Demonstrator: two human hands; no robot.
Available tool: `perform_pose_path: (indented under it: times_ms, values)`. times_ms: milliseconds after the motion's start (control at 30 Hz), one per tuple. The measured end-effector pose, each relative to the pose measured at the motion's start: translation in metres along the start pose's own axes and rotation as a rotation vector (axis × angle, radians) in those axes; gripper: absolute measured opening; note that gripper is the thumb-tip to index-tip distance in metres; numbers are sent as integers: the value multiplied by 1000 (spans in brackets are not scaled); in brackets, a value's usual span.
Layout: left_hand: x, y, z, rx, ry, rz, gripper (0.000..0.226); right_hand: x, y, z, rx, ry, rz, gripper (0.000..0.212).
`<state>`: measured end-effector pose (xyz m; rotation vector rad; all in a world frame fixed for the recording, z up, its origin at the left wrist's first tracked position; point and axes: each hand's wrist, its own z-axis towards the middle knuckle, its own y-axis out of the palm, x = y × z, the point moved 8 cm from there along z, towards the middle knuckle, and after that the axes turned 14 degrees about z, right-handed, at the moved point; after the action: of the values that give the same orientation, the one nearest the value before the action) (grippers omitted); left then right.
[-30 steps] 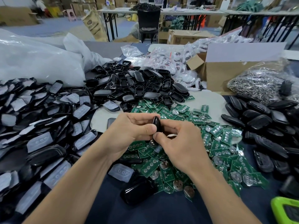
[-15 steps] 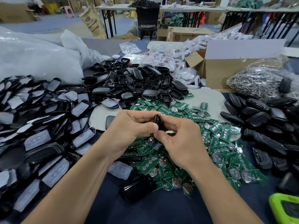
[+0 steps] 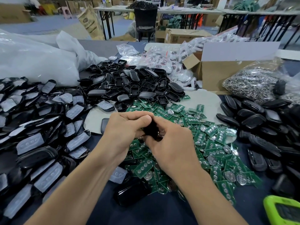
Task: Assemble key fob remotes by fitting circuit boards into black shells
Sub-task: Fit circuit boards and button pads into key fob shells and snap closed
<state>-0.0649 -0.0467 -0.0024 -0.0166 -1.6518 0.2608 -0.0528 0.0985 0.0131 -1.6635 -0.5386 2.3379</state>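
Left hand (image 3: 125,129), right hand (image 3: 172,143): fingers curled, pinching blurred black shell (image 3: 151,129) above circuit board pile (image 3: 211,143); dark tabletop (image 3: 146,215) strip nearside.

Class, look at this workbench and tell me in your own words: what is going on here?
A person grips a small black shell between the left hand and right hand, just above a heap of green circuit boards. It is blurred, so whether a board is already inside cannot be told. More empty shells lie piled behind.
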Motion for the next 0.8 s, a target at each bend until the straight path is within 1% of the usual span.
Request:
perform_pose_path:
  times_ms: [67, 133, 200, 300, 367, 433, 500, 567, 700, 800]
  values:
    - [0, 0, -1, -49, -42, -27, 16, 1, 0, 0, -4, 11, 6, 54]
    - [2, 0, -2, -76, -45, -1, 15, -1, -4, -1, 26, 5, 23, 52]
    - [8, -5, -4, -6, -2, 81, 11, -6, -6, -2, 72, -38, 9, 49]
    - [23, -12, -10, 172, 132, 279, 10, -13, -6, -4, 124, -94, 7, 44]
    - [32, -13, -15, 235, 209, 360, 20, -16, -5, -6, 146, -121, -14, 43]
    - [38, -12, -18, 254, 251, 402, 34, -17, -6, -7, 177, -140, -47, 47]
    - [39, -11, -18, 255, 254, 374, 41, -15, -7, -6, 193, -134, -44, 51]
    - [35, -10, -16, 255, 218, 291, 40, -12, -8, -4, 179, -114, -12, 51]
    - [23, -10, -11, 240, 134, 161, 35, -3, -7, -1, 100, -44, 128, 47]
    - [21, -6, -10, 224, 141, 142, 35, -6, -10, -1, 99, -64, 85, 50]
